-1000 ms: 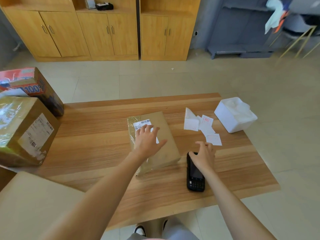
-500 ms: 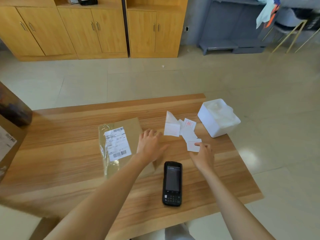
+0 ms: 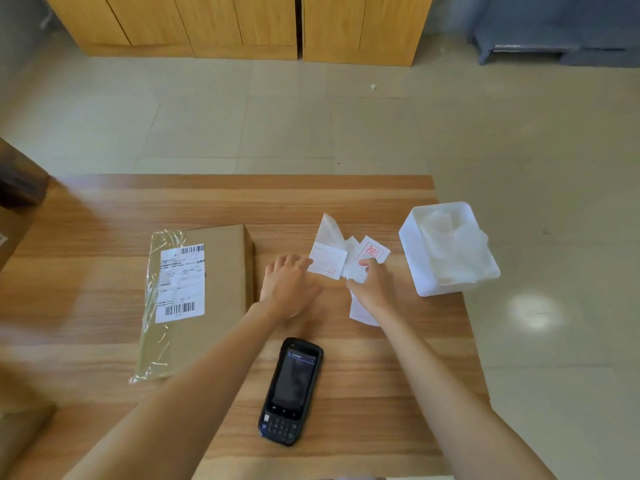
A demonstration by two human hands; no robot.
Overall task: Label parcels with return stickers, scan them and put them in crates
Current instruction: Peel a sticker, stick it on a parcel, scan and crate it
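Head view, looking down on a wooden table [image 3: 104, 271].

Parcel [image 3: 207, 296]: flat brown cardboard, lying left of centre, long axis running away from the viewer. White shipping label [image 3: 180, 284] with barcodes on its left half, under clear tape that wrinkles past the parcel's near-left corner. The parcel's right edge is just beside the left wrist; neither hand touches it.

Left hand [image 3: 289, 287]: palm down, fingers loosely extended, tips touching the left edge of a white sticker sheet [image 3: 328, 262] with a red outline. Holds nothing, as far as visible.

Right hand [image 3: 372, 285]: fingers curled on the loose white stickers [image 3: 374, 251], thumb and forefinger apparently pinching one slip; the contact is partly hidden by the knuckles, so the pinch is likely, not certain. Another slip [image 3: 360, 313] pokes out from beneath the wrist.

Handheld scanner [image 3: 291, 391]: black, screen up, keypad toward the viewer, lying between the forearms, apart from both hands and from the parcel.

White plastic tub [image 3: 415, 251]: at the table's right edge, crumpled clear film inside, its outer corner level with the edge or slightly over it.

Free surface: bare wood along the far edge, on the left side beyond the parcel, and right of the scanner. A cardboard box [image 3: 17, 209] intrudes at far left, blurred. Tiled floor [image 3: 277, 116] beyond; wooden cabinets [image 3: 242, 26] along the back.
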